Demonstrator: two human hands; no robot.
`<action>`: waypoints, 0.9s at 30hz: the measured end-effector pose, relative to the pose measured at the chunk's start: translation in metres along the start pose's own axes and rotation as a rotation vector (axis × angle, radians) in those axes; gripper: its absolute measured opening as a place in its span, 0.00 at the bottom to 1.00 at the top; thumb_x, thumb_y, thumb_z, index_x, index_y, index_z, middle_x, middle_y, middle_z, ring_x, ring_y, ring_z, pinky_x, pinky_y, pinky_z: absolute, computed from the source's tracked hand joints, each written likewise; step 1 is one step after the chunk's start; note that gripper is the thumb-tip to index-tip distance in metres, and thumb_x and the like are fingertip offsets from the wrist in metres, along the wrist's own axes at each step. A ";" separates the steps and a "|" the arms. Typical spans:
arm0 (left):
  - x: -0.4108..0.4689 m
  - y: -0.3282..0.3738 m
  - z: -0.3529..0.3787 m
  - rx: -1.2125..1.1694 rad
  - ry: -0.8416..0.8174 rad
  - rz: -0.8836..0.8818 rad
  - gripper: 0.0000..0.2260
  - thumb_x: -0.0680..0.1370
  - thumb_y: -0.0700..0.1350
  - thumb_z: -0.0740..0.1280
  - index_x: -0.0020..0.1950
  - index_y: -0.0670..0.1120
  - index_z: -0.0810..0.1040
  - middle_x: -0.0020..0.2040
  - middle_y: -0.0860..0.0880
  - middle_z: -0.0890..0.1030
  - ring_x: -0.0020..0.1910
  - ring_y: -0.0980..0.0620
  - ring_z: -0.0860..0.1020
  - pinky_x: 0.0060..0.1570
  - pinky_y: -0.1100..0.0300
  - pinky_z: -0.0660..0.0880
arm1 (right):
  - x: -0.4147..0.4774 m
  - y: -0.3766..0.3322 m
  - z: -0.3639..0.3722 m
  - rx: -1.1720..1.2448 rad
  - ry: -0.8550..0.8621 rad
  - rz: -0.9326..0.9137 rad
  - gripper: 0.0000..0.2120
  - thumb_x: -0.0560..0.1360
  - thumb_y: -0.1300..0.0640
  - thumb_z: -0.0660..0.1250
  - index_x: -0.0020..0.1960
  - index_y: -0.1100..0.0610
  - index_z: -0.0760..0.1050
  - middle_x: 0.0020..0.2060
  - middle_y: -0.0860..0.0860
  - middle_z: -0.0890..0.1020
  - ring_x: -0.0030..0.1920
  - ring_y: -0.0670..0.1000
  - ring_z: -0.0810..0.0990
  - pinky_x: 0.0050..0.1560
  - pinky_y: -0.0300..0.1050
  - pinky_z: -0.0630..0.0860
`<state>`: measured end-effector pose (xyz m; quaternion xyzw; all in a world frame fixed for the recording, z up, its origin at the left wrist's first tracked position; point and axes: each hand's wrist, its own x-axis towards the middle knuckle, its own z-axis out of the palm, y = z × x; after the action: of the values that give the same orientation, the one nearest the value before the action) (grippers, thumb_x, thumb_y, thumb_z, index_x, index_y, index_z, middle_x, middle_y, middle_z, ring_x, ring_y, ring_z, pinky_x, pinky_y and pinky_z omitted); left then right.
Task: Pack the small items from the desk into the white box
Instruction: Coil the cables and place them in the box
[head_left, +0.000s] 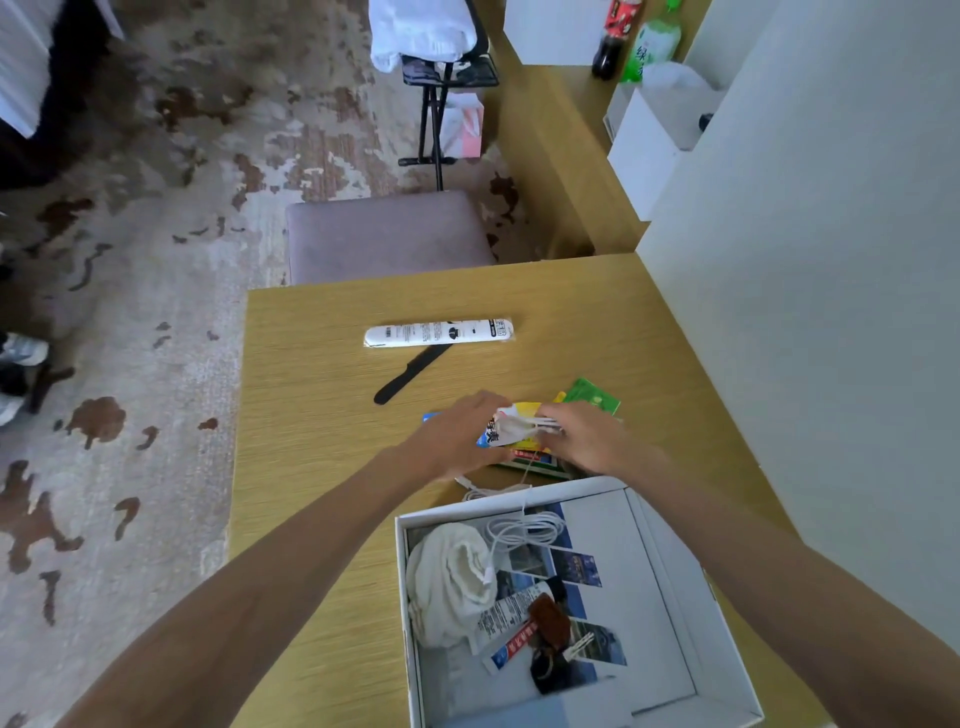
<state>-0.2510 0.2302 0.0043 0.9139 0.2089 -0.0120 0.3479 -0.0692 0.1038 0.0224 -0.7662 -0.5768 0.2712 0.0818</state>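
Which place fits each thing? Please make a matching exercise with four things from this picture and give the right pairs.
Things:
1. white cloth
2. black knife
3. green packet
4. white tube

Places:
A. on the desk, far end, lying crosswise
B. inside the white box
C. on the desk, just nearer than the tube
D. on the desk, beyond the right hand

Pairs: 1-B, 2-C, 3-D, 4-A
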 end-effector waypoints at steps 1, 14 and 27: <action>-0.001 -0.002 0.001 0.007 0.011 0.005 0.28 0.73 0.56 0.70 0.68 0.52 0.64 0.67 0.53 0.67 0.61 0.54 0.69 0.51 0.61 0.68 | -0.002 0.003 -0.003 0.005 0.026 0.031 0.06 0.79 0.52 0.65 0.43 0.49 0.71 0.34 0.47 0.78 0.34 0.49 0.77 0.32 0.43 0.69; 0.027 0.007 0.028 0.497 -0.581 0.067 0.12 0.75 0.40 0.61 0.56 0.47 0.79 0.52 0.47 0.80 0.49 0.45 0.78 0.47 0.54 0.74 | -0.082 -0.014 -0.042 0.908 0.468 0.301 0.04 0.75 0.51 0.69 0.48 0.50 0.77 0.38 0.48 0.85 0.39 0.45 0.83 0.43 0.42 0.75; 0.020 0.013 0.006 0.223 -0.188 -0.098 0.09 0.76 0.53 0.65 0.48 0.48 0.74 0.48 0.51 0.75 0.44 0.51 0.73 0.39 0.59 0.68 | -0.112 -0.005 -0.034 1.648 0.377 0.139 0.13 0.78 0.62 0.63 0.62 0.58 0.74 0.38 0.53 0.80 0.39 0.51 0.79 0.41 0.44 0.78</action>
<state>-0.2273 0.2254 0.0048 0.9304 0.2172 -0.1379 0.2611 -0.0775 0.0076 0.0893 -0.5277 -0.1233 0.4771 0.6919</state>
